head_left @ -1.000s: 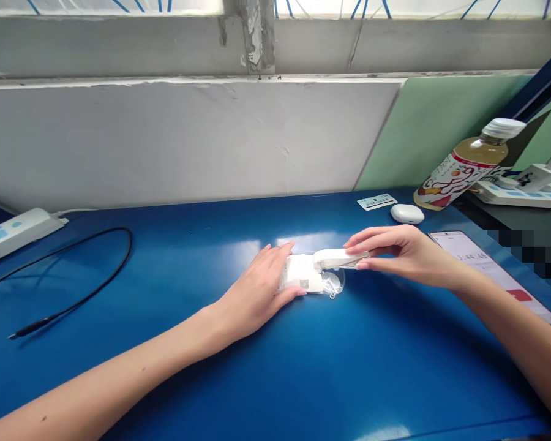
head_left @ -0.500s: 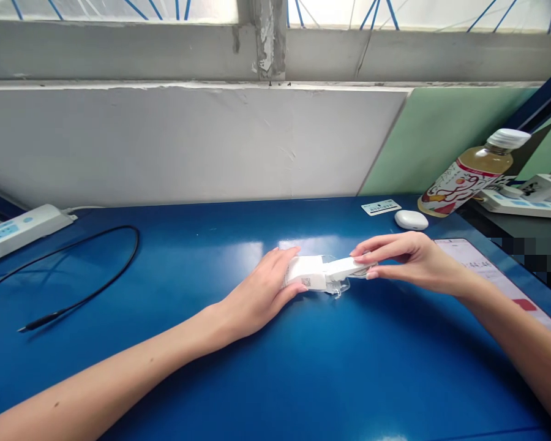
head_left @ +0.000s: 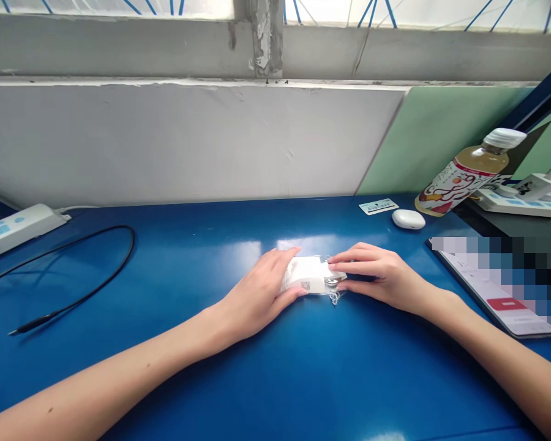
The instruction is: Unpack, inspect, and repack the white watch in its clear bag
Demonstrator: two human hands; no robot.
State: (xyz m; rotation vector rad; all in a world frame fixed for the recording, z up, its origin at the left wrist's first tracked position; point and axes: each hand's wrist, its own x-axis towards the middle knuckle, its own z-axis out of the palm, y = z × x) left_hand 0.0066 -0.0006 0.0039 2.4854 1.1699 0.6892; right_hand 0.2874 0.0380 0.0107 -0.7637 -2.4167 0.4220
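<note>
A small white box (head_left: 305, 274) with a printed code on its near face lies on the blue table (head_left: 275, 367), part wrapped in clear plastic (head_left: 334, 288). My left hand (head_left: 257, 293) cups the box from the left, thumb under its near edge and fingers over the far side. My right hand (head_left: 380, 275) comes in from the right, its fingers pinched on the box's white right end at the plastic. Both hands rest low on the table top.
A black cable (head_left: 73, 269) loops at the left by a white power strip (head_left: 13, 229). Back right are a white label card (head_left: 378, 206), a white earbud case (head_left: 408, 218), a tea bottle (head_left: 468, 171) and another power strip (head_left: 518, 199). A phone (head_left: 500, 300) lies at the right.
My right hand has slid left and down, pushing the white flap it held against the box. My left hand has stayed on the box.
</note>
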